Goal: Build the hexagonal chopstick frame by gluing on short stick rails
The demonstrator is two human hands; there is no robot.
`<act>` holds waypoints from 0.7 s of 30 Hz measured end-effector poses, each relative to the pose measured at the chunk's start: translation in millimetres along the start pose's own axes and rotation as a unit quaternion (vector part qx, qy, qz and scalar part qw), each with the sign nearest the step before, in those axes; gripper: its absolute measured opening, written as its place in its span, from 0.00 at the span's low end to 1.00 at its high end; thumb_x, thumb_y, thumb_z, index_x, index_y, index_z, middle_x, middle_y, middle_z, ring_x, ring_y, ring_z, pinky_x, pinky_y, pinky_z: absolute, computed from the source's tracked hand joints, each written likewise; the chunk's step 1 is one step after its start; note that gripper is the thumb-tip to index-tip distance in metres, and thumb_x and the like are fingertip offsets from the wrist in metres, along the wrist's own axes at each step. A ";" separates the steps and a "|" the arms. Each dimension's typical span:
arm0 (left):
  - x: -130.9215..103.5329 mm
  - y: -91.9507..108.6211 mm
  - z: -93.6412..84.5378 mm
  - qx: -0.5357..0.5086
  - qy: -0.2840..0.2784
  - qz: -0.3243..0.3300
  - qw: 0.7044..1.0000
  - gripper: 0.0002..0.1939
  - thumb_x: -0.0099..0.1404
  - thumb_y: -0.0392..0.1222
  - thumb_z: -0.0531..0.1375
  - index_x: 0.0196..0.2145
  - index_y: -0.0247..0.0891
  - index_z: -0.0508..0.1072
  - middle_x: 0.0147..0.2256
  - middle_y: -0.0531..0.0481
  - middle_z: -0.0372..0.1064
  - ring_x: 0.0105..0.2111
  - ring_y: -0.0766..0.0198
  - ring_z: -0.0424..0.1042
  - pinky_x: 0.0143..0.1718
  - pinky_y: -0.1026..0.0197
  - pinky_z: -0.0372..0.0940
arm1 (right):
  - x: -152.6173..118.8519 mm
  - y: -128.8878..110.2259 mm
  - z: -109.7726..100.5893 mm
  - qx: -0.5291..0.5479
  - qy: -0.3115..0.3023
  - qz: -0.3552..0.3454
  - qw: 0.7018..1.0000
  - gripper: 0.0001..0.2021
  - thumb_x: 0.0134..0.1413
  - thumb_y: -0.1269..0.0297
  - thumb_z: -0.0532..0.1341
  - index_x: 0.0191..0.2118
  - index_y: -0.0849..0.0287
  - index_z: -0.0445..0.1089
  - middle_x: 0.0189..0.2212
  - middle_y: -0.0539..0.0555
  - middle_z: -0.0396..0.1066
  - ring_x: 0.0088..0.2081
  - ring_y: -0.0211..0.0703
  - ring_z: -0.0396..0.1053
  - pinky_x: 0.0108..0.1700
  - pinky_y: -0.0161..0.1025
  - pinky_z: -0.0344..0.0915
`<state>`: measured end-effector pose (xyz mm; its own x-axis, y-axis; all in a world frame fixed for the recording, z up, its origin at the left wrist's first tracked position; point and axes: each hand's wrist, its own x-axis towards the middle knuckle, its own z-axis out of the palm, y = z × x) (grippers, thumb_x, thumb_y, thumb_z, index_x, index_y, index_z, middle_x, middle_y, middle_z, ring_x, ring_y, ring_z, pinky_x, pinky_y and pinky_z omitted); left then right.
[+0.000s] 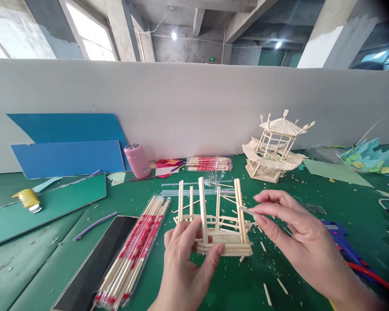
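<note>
My left hand (191, 259) grips the front edge of a small pavilion frame (227, 249) built from pale wooden sticks, with upright posts and low railings. My right hand (288, 233) pinches a thin, whitish strip (247, 211) between thumb and fingertips. The strip's far end meets the right front post (238, 203), or lies just in front of it; I cannot tell whether they touch. Behind and to the right stands a finished-looking stick pavilion (274, 149) with a tiered roof.
Wrapped chopsticks (134, 250) lie beside a black flat panel (99, 259) at left. A pink canister (138, 160) stands at the back near blue boards (68, 159). A blue glue gun (343, 242) with a red cable lies at right. Stick offcuts (267, 294) litter the green table.
</note>
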<state>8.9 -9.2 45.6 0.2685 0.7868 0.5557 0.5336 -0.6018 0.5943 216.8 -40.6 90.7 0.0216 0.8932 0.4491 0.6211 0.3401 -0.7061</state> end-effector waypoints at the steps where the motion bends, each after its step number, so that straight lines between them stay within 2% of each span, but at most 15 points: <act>1: 2.1 1.3 0.6 0.003 0.006 0.010 1.000 0.18 0.60 0.44 0.59 0.46 0.37 0.64 0.33 0.44 0.71 0.30 0.57 0.71 0.30 0.52 0.65 | 0.6 -2.4 -2.0 -0.017 -0.003 -0.035 0.999 0.08 0.55 0.66 0.58 0.41 0.51 0.70 0.39 0.52 0.65 0.42 0.41 0.66 0.40 0.37 0.66; 4: 8.3 5.2 2.5 0.009 0.010 0.014 1.000 0.16 0.60 0.44 0.58 0.45 0.36 0.65 0.32 0.44 0.71 0.28 0.57 0.71 0.29 0.52 0.65 | 5.2 -9.3 -2.8 -0.039 -0.038 -0.090 0.994 0.10 0.56 0.71 0.57 0.43 0.52 0.69 0.34 0.50 0.65 0.36 0.37 0.65 0.35 0.33 0.65; 11: 14.2 9.2 0.9 0.000 -0.033 -0.038 0.999 0.18 0.61 0.46 0.57 0.46 0.32 0.66 0.34 0.41 0.68 0.32 0.54 0.69 0.31 0.50 0.64 | 14.1 -12.1 14.8 -0.103 -0.058 -0.130 0.984 0.09 0.56 0.72 0.55 0.38 0.60 0.72 0.30 0.54 0.64 0.33 0.40 0.62 0.33 0.39 0.63; 14: 18.7 12.0 -3.4 -0.009 -0.067 -0.062 0.996 0.16 0.61 0.46 0.56 0.43 0.33 0.68 0.33 0.43 0.67 0.31 0.56 0.67 0.32 0.52 0.63 | 17.4 -10.3 18.7 -0.118 -0.063 -0.130 0.982 0.09 0.57 0.71 0.54 0.36 0.62 0.72 0.28 0.54 0.61 0.31 0.40 0.60 0.31 0.39 0.61; 18: 28.3 15.4 -10.9 -0.043 -0.133 -0.119 0.983 0.11 0.63 0.47 0.54 0.35 0.37 0.70 0.34 0.45 0.66 0.33 0.58 0.66 0.33 0.56 0.61 | 20.6 -6.9 19.6 -0.109 -0.082 -0.109 0.985 0.09 0.58 0.71 0.53 0.35 0.62 0.71 0.29 0.54 0.60 0.32 0.39 0.59 0.32 0.39 0.61; 21: 38.2 16.2 -16.2 -0.083 -0.176 -0.150 0.969 0.13 0.65 0.47 0.51 0.31 0.38 0.69 0.32 0.47 0.65 0.34 0.59 0.64 0.31 0.60 0.60 | 22.1 -3.6 20.0 -0.096 -0.098 -0.098 0.986 0.09 0.58 0.71 0.52 0.35 0.62 0.70 0.30 0.54 0.59 0.33 0.39 0.58 0.34 0.39 0.60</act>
<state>14.8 8.9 85.9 0.3943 0.9099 0.1286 0.5009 -0.3302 0.8000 199.4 -16.3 92.3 -0.2534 0.8620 0.4391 0.7358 0.4664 -0.4910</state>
